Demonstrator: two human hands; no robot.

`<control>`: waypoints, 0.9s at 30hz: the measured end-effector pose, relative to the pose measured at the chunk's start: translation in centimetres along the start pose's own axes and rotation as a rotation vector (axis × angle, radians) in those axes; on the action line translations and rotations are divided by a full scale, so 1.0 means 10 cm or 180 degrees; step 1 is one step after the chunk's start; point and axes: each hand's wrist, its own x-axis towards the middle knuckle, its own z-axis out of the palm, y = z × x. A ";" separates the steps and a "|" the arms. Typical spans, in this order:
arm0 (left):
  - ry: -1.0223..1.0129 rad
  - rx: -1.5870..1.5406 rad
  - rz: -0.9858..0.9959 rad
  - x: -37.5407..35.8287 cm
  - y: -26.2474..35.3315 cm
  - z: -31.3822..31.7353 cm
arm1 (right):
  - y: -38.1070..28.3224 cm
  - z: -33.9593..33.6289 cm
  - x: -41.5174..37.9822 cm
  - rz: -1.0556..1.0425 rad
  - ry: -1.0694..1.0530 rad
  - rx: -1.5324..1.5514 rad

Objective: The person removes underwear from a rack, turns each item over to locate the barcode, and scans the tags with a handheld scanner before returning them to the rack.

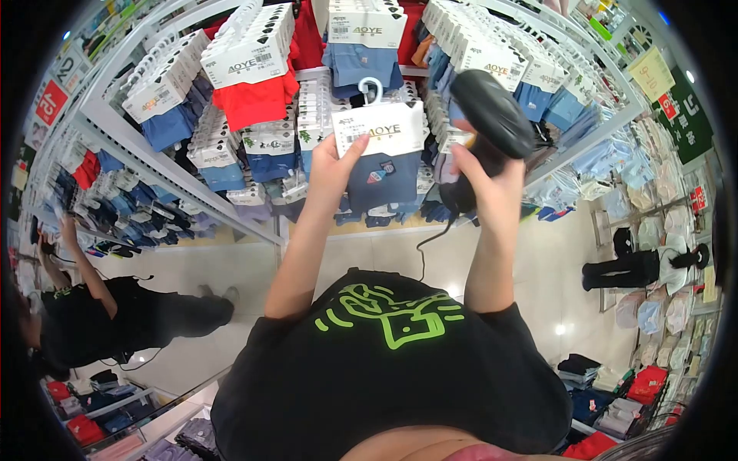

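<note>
My left hand pinches the left edge of a pair of blue-grey underpants on a white AOYE card. The card hangs from a white hook, and a small printed patch shows on the fabric. In my right hand is a black barcode scanner, fingers wrapped around its handle, its head raised to the right of the card. A thin black cord trails down from the handle. Scanner and card are apart.
Just beyond my hands, a white-framed rack holds rows of carded underwear, with red pairs at upper left. Someone in black, perhaps a mirror reflection, shows at left. Another person stands at right near folded clothes.
</note>
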 end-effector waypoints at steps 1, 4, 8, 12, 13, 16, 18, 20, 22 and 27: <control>0.0145 -0.0069 -0.0039 0.01 0.02 -0.04 | -0.04 0.00 -0.08 0.0075 0.0142 0.0113; 0.0384 -0.0057 0.0052 0.08 0.01 -0.14 | -0.20 0.01 -0.34 0.0193 0.0076 0.0407; 0.0140 -0.0031 0.0136 0.24 -0.14 -0.34 | -0.08 0.15 -0.64 0.0853 -0.0580 0.0149; -0.0185 -0.0045 0.0162 0.29 -0.22 -0.38 | 0.20 0.29 -0.60 0.0778 -0.0984 -0.0741; -0.0217 -0.0004 0.0083 0.29 -0.22 -0.38 | 0.25 0.30 -0.61 0.0898 -0.0878 -0.0792; -0.0221 -0.0007 -0.0007 0.30 -0.22 -0.32 | 0.31 0.30 -0.61 0.0995 -0.0753 -0.0807; -0.0148 -0.0131 0.0029 0.31 -0.23 -0.30 | 0.31 0.30 -0.62 0.0976 -0.0727 -0.0776; -0.0135 -0.0132 0.0013 0.32 -0.25 -0.30 | 0.28 0.31 -0.61 0.0973 -0.0714 -0.0770; -0.0116 -0.0139 0.0005 0.34 -0.26 -0.30 | 0.27 0.32 -0.60 0.0928 -0.0744 -0.0755; -0.0213 -0.0412 -0.0087 0.29 -0.23 -0.24 | 0.28 0.32 -0.61 0.0891 -0.0732 -0.0665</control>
